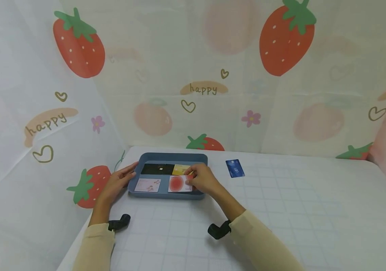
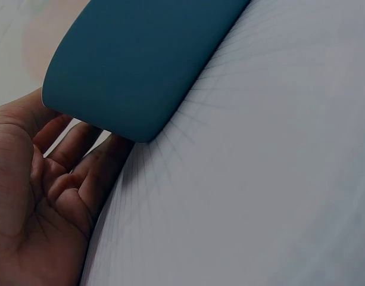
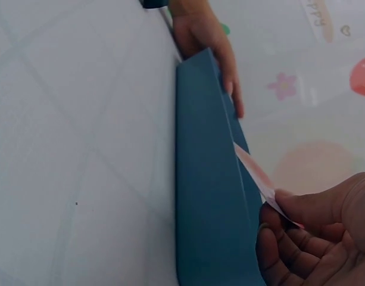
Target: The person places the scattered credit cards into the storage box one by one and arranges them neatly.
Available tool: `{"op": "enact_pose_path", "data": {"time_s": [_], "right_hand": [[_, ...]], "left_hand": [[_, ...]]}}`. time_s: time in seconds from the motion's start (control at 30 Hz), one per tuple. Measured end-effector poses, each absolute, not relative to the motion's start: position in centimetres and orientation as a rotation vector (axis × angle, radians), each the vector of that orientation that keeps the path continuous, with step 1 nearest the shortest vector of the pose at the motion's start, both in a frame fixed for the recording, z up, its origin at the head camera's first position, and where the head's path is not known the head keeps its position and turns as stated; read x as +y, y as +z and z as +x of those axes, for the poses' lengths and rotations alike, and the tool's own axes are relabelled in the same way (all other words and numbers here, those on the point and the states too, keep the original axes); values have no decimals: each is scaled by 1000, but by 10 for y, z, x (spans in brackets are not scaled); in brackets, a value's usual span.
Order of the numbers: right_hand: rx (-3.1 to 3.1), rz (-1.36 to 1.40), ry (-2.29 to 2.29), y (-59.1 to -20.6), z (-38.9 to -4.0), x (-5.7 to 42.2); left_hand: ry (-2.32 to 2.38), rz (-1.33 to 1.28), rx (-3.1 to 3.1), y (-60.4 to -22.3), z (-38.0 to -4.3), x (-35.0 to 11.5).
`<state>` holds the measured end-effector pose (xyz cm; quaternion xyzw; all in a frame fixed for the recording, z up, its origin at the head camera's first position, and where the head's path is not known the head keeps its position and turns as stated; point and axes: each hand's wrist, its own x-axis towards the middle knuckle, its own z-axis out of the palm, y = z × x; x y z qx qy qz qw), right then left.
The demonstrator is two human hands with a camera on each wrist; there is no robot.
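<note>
My right hand (image 1: pixel 202 178) pinches a white card with a red-pink circle (image 1: pixel 177 184) between thumb and fingers over the right part of a blue-grey tray (image 1: pixel 166 195). In the right wrist view the card (image 3: pixel 256 173) stands tilted, partly above the tray's rim. My left hand (image 1: pixel 117 184) rests against the tray's left side, its fingers straight along the edge; in the left wrist view the fingers (image 2: pixel 75 146) lie at the tray's end. Inside the tray are a black card (image 1: pixel 152 169), a yellow card (image 1: pixel 179 170) partly behind the right hand, and a pale pink card (image 1: pixel 147 185).
A blue card (image 1: pixel 235 168) lies on the white table (image 1: pixel 281 210) to the right of the tray. Behind the table hangs a strawberry-print cloth (image 1: pixel 166 75), which also covers the left side. Both wrists wear black camera mounts (image 1: pixel 219 230).
</note>
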<state>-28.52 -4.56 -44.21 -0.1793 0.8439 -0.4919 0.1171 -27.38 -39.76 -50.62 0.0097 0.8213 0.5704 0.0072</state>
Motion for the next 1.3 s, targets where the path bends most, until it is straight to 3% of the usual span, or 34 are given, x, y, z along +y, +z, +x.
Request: {"op": "enact_pose_path", "data": {"time_s": [1.3], "right_hand": [[2644,-548,-1223,-468,-304,-82]], "left_hand": [[1795,52,2570,-511,-278,-400]]}}
